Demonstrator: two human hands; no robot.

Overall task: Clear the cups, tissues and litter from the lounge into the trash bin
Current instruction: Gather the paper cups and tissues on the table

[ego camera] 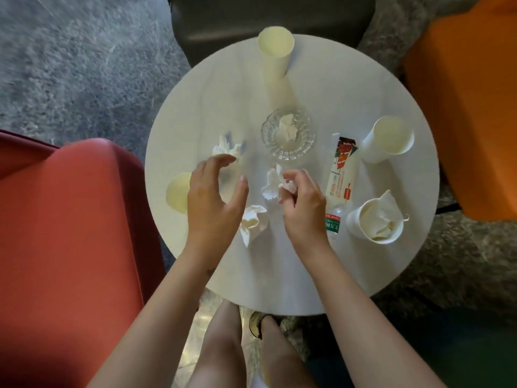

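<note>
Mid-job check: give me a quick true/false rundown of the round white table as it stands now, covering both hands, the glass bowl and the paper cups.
1. The right hand pinches a crumpled white tissue. True.
2. The clear ribbed glass bowl is empty. False: a tissue wad lies in it.
3. The left hand grips a paper cup. False: its fingers are spread and hold nothing.
4. The cream paper cup beside the lying plastic bottle has tissue inside. True.
</note>
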